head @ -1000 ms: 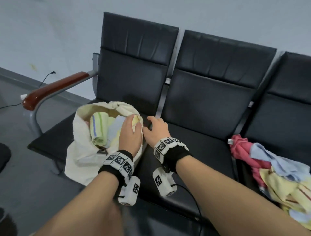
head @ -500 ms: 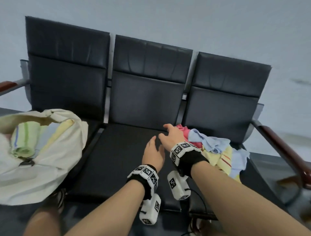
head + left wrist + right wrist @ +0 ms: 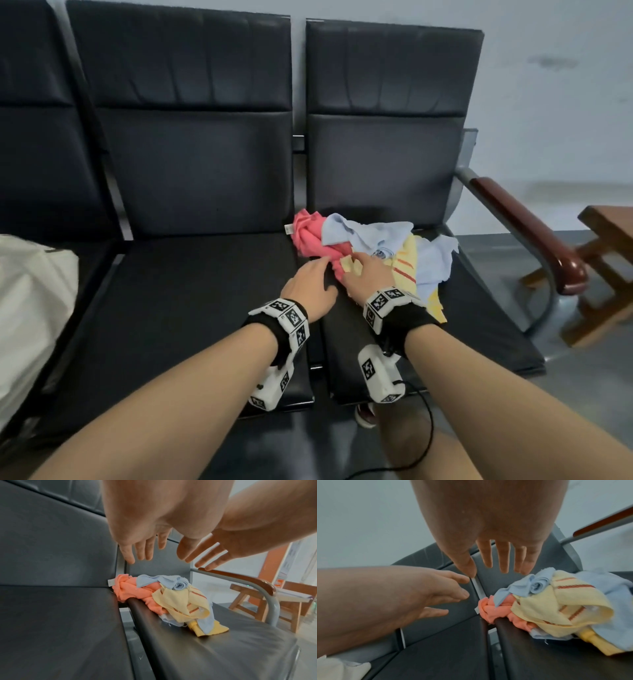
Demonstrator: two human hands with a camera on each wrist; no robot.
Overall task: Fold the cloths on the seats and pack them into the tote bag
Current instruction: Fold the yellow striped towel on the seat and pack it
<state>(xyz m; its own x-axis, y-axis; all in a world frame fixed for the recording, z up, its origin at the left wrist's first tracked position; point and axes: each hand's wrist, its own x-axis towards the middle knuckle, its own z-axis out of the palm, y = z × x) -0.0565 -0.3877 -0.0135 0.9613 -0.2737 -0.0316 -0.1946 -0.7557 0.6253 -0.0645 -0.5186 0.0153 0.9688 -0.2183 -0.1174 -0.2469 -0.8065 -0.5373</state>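
Observation:
A crumpled heap of cloths lies on the right-hand black seat (image 3: 479, 329): a pink cloth (image 3: 308, 236), a light blue cloth (image 3: 370, 233) and a yellow cloth with red stripes (image 3: 407, 263). Both wrist views show the same pink cloth (image 3: 130, 589) (image 3: 489, 608) and yellow cloth (image 3: 176, 601) (image 3: 544, 601). My left hand (image 3: 310, 282) hovers over the gap between the seats, fingers spread straight, holding nothing. My right hand (image 3: 366, 270) is stretched flat above the heap's near edge, also holding nothing. The cream tote bag (image 3: 30, 301) sits on the far left seat, cut off by the frame.
The middle seat (image 3: 191, 308) is bare black leather. A brown wooden armrest (image 3: 527, 236) on a grey metal tube bounds the right seat. A wooden stool (image 3: 603, 260) stands on the floor beyond it. A grey wall is behind the backrests.
Both hands left the tote bag and swept right across the middle seat to the cloth heap. My view turned right, so the bag slid to the left edge.

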